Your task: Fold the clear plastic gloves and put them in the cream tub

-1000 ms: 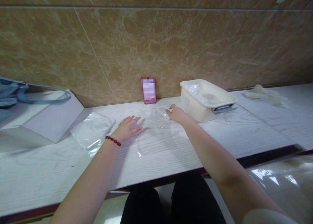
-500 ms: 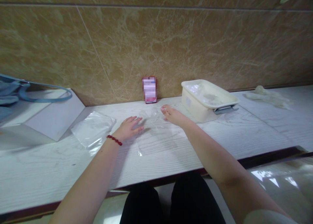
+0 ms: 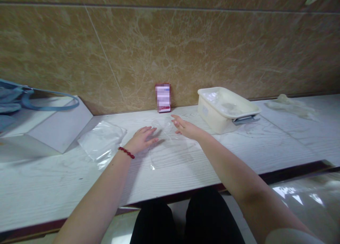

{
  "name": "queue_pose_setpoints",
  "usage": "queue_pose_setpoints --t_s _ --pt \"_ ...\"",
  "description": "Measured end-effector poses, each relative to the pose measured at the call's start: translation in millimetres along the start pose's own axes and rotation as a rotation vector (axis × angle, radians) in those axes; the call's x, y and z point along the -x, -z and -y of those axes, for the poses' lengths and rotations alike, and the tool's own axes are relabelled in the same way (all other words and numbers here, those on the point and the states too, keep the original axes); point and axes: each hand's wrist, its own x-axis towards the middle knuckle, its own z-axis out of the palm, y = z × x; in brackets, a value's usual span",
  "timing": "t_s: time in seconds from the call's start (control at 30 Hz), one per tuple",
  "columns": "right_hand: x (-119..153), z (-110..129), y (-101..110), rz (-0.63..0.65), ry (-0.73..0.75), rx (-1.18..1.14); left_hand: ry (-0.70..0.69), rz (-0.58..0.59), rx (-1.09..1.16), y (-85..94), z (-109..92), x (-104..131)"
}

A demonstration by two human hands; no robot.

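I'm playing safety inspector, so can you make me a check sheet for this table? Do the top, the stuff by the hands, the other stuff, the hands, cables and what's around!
Surface: white wood-grain tabletop, one small dark mark at left.
Things in hand: thin clear plastic sheet or bag, flat between the hands.
Clutter: clear plastic bags, cream plastic tub with clear plastic inside, red-edged phone, white box, crumpled translucent plastic.
Hands: left and right open; whether they touch the sheet, can't tell.
Cables: nothing seen.
Surroundings: brown marbled wall behind, shiny floor.
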Motion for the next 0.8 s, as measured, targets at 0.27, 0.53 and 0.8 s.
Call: queue_pose_setpoints --t_s 0.27,0.53,0.8 --pt "-17 -10 -3 -0.236 0.042 0.315 -0.161 0.079 -0.047 -2.0 -50 -15" --pt "-46 -6 -2 -0.093 -0.087 0.817 -0.269 0.171 0.011 -0.8 -62 -11" --pt "-71 -2 -10 0.045 -0.117 0.883 -0.313 0.188 0.103 8.8 -67 -1"
